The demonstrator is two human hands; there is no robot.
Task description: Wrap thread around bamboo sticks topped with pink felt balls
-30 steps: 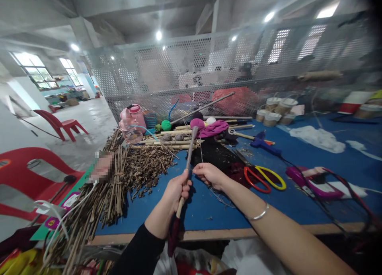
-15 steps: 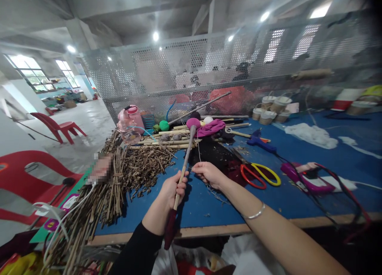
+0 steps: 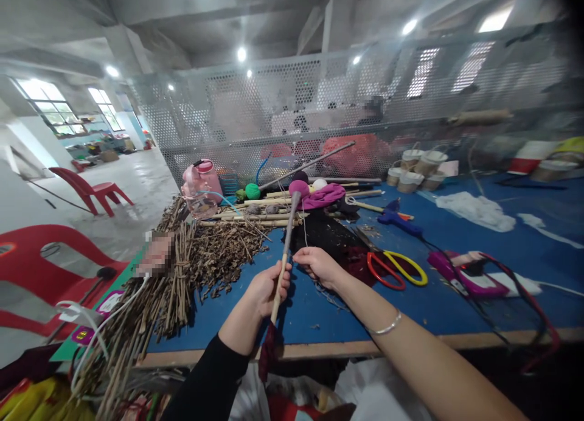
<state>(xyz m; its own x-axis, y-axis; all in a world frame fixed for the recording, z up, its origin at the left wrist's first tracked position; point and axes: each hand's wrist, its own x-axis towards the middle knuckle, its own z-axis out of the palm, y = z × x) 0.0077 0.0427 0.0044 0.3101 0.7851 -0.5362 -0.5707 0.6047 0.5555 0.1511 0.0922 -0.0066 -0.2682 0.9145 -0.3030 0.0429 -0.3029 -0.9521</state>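
Observation:
My left hand (image 3: 267, 288) is wrapped round a thin wooden stick (image 3: 288, 233) that points up and away, with a pink ball (image 3: 298, 188) on its far tip and dark red cloth (image 3: 267, 354) hanging from its near end. Just to the right, my right hand (image 3: 318, 264) is closed in a pinch on a thin thread (image 3: 305, 229) that runs up towards the stick's tip. Both hands hover above the blue table (image 3: 319, 314), close to its front edge.
A heap of dry twigs and sticks (image 3: 182, 275) covers the table's left part. Red-and-yellow scissors (image 3: 396, 266), a blue glue gun (image 3: 401, 221), a pink tool with cables (image 3: 469, 275), a pink bottle (image 3: 203, 187) and paper cups (image 3: 417, 165) lie around. A mesh screen (image 3: 319, 117) stands behind; red chairs (image 3: 50, 275) stand left.
Both hands keep their hold; the stick and hands have shifted only slightly as the head moved.

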